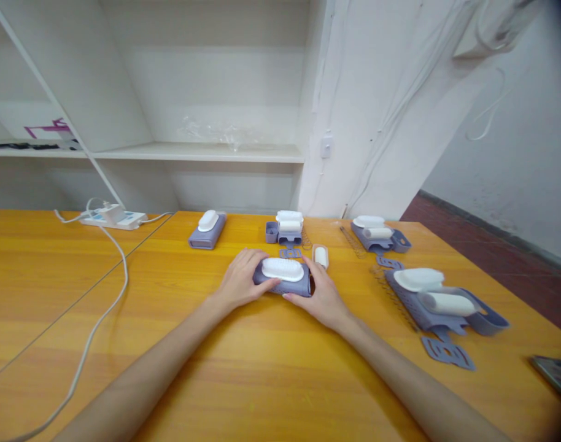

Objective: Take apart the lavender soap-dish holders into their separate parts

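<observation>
Low over the wooden table, or resting on it, is a purple-grey plastic box [287, 287] with a white oval piece [283, 269] on top, its edge ridged or bristled. My left hand [241, 279] grips the box's left end, thumb along the near side. Around the right end curls my right hand [324, 294], its thumb also at the front. Just behind the right hand lies a small tray-like piece with a white roll [321, 256]. Flat behind the box is a slotted purple-grey plate [290, 253]. My palms hide the box's ends.
A similar box [207, 231] stands at back left. Sets of purple-grey parts, white rolls and springs lie at back centre, back right [372, 233] and right [430, 301]. A power strip [115, 218] trails a white cable on the left. A dark flat device [557, 374] sits at the right edge.
</observation>
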Tool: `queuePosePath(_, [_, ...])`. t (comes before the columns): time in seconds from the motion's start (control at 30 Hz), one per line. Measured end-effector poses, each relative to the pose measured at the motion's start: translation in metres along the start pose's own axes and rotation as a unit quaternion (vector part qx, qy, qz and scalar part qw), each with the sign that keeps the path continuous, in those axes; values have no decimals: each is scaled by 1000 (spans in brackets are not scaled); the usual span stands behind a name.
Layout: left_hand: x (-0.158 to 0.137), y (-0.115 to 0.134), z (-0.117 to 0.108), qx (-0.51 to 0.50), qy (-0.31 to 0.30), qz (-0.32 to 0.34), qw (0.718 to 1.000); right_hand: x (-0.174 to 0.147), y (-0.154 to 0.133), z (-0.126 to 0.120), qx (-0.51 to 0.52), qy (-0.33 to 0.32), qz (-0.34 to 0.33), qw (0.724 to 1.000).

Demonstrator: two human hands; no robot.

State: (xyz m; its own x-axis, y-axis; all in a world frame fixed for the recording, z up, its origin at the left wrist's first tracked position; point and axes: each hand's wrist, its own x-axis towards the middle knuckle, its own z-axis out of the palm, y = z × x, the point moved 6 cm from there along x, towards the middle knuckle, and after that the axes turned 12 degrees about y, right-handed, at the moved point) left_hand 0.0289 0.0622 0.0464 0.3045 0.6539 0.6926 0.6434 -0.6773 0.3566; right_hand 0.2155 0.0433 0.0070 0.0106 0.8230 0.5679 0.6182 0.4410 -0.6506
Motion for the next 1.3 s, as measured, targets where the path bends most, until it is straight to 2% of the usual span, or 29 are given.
queuePosePath(0.1, [6,21,3,44,-2,32,999,-1,0,3,-13,-13,-10,1000])
queuePosePath(0.23, [15,41,20,90,-46,36,994,-4,2,9,-26,-35,-37,998])
queuePosePath(0.37, [24,48,33,161,-104,8,982,-4,4,9,-22,-30,-41,998])
queuePosePath(0.5, [30,53,37,204,-144,-3,968,-3,0,6,-7,-27,-34,999])
queuePosePath(0.8, [40,55,52,218,-132,-36,966,1,4,6,1,-15,6,1000])
queuePosePath(1.03, [39,52,52,239,-105,-46,964,3,4,6,3,-25,33,999])
queuePosePath(1.3, [43,59,67,247,-150,-27,957,3,3,5,-2,-43,45,998])
